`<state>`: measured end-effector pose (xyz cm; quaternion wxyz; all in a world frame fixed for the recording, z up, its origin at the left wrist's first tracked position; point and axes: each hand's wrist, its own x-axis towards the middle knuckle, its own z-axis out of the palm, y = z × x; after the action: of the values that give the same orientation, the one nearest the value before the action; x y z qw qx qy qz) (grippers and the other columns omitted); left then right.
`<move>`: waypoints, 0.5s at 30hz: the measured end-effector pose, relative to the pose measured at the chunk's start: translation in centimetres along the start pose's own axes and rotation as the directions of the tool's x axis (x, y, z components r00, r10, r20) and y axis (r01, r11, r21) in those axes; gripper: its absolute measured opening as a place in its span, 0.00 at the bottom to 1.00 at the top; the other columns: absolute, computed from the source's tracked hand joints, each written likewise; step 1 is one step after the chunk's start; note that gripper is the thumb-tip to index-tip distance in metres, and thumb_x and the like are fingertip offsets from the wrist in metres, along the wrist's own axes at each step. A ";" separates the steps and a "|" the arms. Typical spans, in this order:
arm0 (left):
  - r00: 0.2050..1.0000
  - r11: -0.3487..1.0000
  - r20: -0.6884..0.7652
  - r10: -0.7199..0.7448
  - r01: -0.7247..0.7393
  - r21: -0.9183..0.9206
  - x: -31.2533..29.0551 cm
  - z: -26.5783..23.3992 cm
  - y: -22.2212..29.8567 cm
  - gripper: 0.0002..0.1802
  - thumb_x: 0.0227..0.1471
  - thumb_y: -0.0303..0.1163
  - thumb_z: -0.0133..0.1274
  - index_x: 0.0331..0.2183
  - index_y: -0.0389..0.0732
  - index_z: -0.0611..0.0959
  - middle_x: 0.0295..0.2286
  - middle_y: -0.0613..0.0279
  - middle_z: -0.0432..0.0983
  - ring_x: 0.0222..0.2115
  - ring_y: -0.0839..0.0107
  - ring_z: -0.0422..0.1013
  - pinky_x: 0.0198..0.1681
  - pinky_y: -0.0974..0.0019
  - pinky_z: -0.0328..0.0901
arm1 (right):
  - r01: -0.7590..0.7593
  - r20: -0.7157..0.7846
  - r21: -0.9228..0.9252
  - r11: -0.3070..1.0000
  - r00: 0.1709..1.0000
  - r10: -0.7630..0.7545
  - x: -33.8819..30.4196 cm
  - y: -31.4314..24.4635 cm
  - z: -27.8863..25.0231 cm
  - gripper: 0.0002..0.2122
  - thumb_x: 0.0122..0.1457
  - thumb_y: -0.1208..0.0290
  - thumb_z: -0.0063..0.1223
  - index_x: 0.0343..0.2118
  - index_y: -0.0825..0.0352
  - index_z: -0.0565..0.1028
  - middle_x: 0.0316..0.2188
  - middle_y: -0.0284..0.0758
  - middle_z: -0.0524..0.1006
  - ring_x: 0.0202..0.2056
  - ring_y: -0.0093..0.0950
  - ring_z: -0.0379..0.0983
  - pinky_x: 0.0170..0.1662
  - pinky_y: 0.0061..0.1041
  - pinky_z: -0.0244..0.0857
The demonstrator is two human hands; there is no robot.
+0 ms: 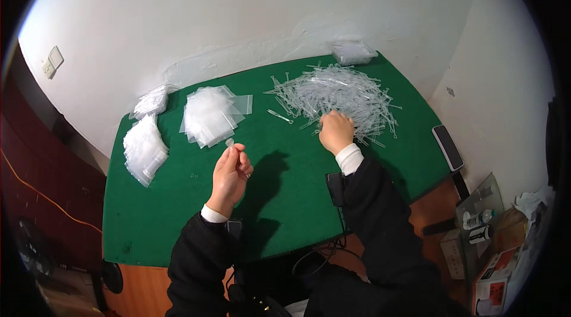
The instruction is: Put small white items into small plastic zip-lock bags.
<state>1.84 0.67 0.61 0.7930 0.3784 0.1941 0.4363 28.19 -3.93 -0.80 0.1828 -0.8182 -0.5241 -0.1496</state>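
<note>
Near the middle of the frame the left hand (231, 173) is raised above the green worktop (178, 216), its thumb and fingers (239, 149) pinched together on a small clear piece (229, 142) that sticks up just past the fingertips; it is too small to tell what it is. Just above and left of it lies a loose stack of clear plastic bags (209, 114), close to the fingertips but not touching them. To the right of centre the right hand (336, 130) rests knuckles-up on the lower left edge of a big heap of clear plastic sticks (342, 95), its fingers curled down into the heap; whether they grip any stick cannot be told. One single clear stick (279, 116) lies alone between the bags and the heap. At the left edge of the worktop are two more bag stacks (144, 149), (151, 101), well apart from both hands. A packed clear bag (352, 52) sits at the upper edge behind the heap, and a dark phone (447, 147) lies at the right edge.
</note>
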 end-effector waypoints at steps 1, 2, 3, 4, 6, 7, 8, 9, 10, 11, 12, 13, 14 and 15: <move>1.000 1.000 0.008 0.001 -0.001 0.004 0.0 0.0 0.0 0.11 0.58 0.37 0.37 0.34 0.40 0.69 0.19 0.70 0.60 0.19 0.80 0.53 0.23 0.76 0.51 | 0.007 -0.004 0.011 1.000 1.000 -0.007 0.0 0.0 0.0 0.04 0.43 0.75 0.47 0.20 0.63 0.75 0.28 0.35 0.73 0.35 0.35 0.67 0.39 0.37 0.57; 1.000 1.000 0.015 0.001 -0.002 0.009 0.1 -0.1 0.0 0.11 0.58 0.36 0.37 0.34 0.40 0.69 0.19 0.70 0.60 0.19 0.80 0.52 0.23 0.76 0.51 | 0.014 -0.008 0.023 1.000 1.000 -0.013 0.1 0.0 0.1 0.04 0.43 0.75 0.47 0.19 0.62 0.75 0.27 0.35 0.73 0.34 0.35 0.68 0.39 0.37 0.57; 1.000 1.000 0.023 0.002 -0.002 0.014 0.1 -0.1 0.0 0.11 0.58 0.36 0.37 0.34 0.40 0.69 0.19 0.70 0.59 0.19 0.80 0.52 0.23 0.76 0.51 | 0.023 -0.006 0.023 0.999 1.000 -0.022 0.2 0.1 0.1 0.04 0.43 0.75 0.47 0.19 0.62 0.75 0.27 0.35 0.73 0.34 0.35 0.68 0.39 0.37 0.57; 1.000 1.000 0.018 0.007 -0.007 0.012 0.0 0.1 0.2 0.11 0.58 0.36 0.37 0.34 0.40 0.69 0.19 0.70 0.59 0.19 0.80 0.52 0.23 0.76 0.51 | 0.024 0.006 0.032 0.999 1.000 -0.024 0.2 0.1 -0.2 0.04 0.42 0.75 0.48 0.20 0.62 0.76 0.26 0.34 0.74 0.33 0.35 0.68 0.39 0.37 0.57; 1.000 1.000 0.024 0.005 -0.006 0.021 0.1 0.0 0.1 0.11 0.58 0.37 0.37 0.34 0.40 0.69 0.19 0.70 0.59 0.19 0.80 0.52 0.23 0.76 0.51 | 0.023 0.037 0.047 0.999 0.999 -0.025 0.3 -0.1 -0.4 0.04 0.42 0.73 0.51 0.22 0.60 0.76 0.25 0.32 0.75 0.33 0.35 0.69 0.39 0.38 0.58; 1.000 1.000 0.026 0.004 -0.004 0.026 0.1 0.0 0.1 0.11 0.58 0.37 0.37 0.34 0.40 0.69 0.19 0.70 0.59 0.19 0.80 0.52 0.23 0.76 0.51 | 0.028 0.039 0.049 0.998 0.999 -0.030 0.3 -0.3 -0.5 0.04 0.42 0.73 0.51 0.22 0.60 0.76 0.25 0.32 0.75 0.33 0.35 0.69 0.39 0.38 0.58; 1.000 1.000 0.021 0.006 -0.006 0.026 0.0 0.0 0.0 0.11 0.58 0.37 0.37 0.34 0.40 0.69 0.19 0.70 0.59 0.19 0.80 0.52 0.23 0.76 0.51 | 0.083 0.003 0.153 0.985 0.996 -0.085 0.3 -0.5 -0.5 0.03 0.42 0.73 0.51 0.22 0.61 0.76 0.24 0.33 0.74 0.32 0.34 0.69 0.37 0.37 0.58; 1.000 1.000 0.019 -0.002 0.001 0.026 0.0 -0.1 0.0 0.11 0.58 0.37 0.37 0.34 0.40 0.69 0.19 0.70 0.59 0.19 0.80 0.52 0.23 0.76 0.51 | 0.140 -0.038 0.254 0.957 0.990 -0.135 0.2 -0.7 -0.6 0.02 0.43 0.73 0.52 0.21 0.63 0.76 0.24 0.34 0.74 0.31 0.33 0.69 0.35 0.35 0.59; 1.000 1.000 0.017 -0.007 0.007 0.026 -0.1 -0.1 0.0 0.11 0.58 0.37 0.37 0.34 0.40 0.69 0.19 0.70 0.59 0.19 0.80 0.52 0.23 0.76 0.51 | 0.199 -0.086 0.350 0.915 0.980 -0.180 0.2 -1.1 -1.0 0.02 0.44 0.73 0.52 0.21 0.64 0.75 0.23 0.34 0.74 0.30 0.32 0.70 0.34 0.34 0.59; 1.000 1.000 0.014 -0.013 0.012 0.028 -0.1 -0.1 0.1 0.11 0.58 0.36 0.37 0.34 0.40 0.69 0.19 0.70 0.59 0.19 0.80 0.53 0.23 0.75 0.51 | 0.203 -0.086 0.355 0.913 0.979 -0.184 0.2 -1.6 -1.3 0.02 0.44 0.73 0.52 0.21 0.64 0.75 0.23 0.34 0.74 0.30 0.32 0.70 0.34 0.34 0.59; 1.000 1.000 0.011 -0.011 0.011 0.028 -0.1 0.0 0.0 0.11 0.58 0.36 0.37 0.34 0.40 0.69 0.19 0.70 0.59 0.19 0.80 0.53 0.23 0.75 0.51 | 0.191 -0.067 0.554 0.810 0.980 -0.185 0.1 -2.4 -1.7 0.03 0.44 0.73 0.52 0.21 0.65 0.75 0.23 0.35 0.74 0.29 0.33 0.70 0.32 0.33 0.60; 1.000 0.999 0.007 -0.019 0.019 0.028 -0.1 0.0 0.0 0.11 0.58 0.36 0.37 0.34 0.39 0.69 0.19 0.70 0.59 0.20 0.79 0.53 0.23 0.75 0.52 | 0.164 -0.047 0.725 0.669 0.981 -0.190 0.0 -3.2 -2.1 0.03 0.44 0.73 0.53 0.22 0.67 0.74 0.23 0.35 0.74 0.27 0.33 0.70 0.31 0.32 0.61; 1.000 0.999 0.003 -0.028 0.028 0.029 0.0 0.0 -0.1 0.11 0.58 0.36 0.36 0.34 0.39 0.69 0.19 0.70 0.59 0.20 0.79 0.53 0.23 0.75 0.52 | 0.124 -0.028 0.860 0.495 0.980 -0.198 -0.1 -3.7 -2.2 0.04 0.44 0.73 0.53 0.22 0.68 0.74 0.22 0.35 0.74 0.26 0.34 0.70 0.30 0.30 0.61; 0.999 0.999 -0.002 -0.036 0.036 0.031 -0.1 0.1 -0.1 0.11 0.58 0.36 0.36 0.34 0.39 0.70 0.20 0.70 0.60 0.20 0.79 0.53 0.24 0.75 0.52 | 0.124 -0.026 0.863 0.490 0.979 -0.202 -0.2 -4.0 -2.0 0.04 0.44 0.73 0.53 0.22 0.68 0.74 0.22 0.35 0.74 0.26 0.34 0.70 0.30 0.30 0.61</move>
<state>1.89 0.55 0.58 0.7946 0.3865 0.2082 0.4193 24.38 -3.49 1.50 0.5289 -0.5713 -0.6105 0.1458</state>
